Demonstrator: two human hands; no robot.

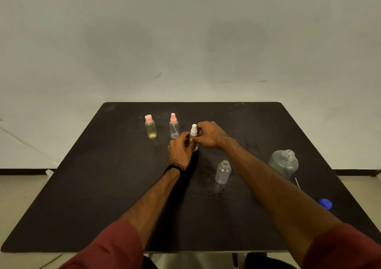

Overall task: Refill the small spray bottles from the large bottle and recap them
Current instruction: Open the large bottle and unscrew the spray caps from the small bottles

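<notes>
A small clear bottle with a white spray cap stands mid-table. My left hand grips its body from the left, and my right hand pinches the white cap's collar from the right. Nearer to me an uncapped small clear bottle stands upright. The large clear bottle stands open at the right, with its blue cap lying near the table's right edge. Behind my hands stand a clear bottle with a pink spray cap and a yellowish bottle with a pink cap.
The black table ends at a pale wall behind. A thin white spray tube lies beside the large bottle, partly hidden by my right forearm. Bare tabletop lies to the left and front.
</notes>
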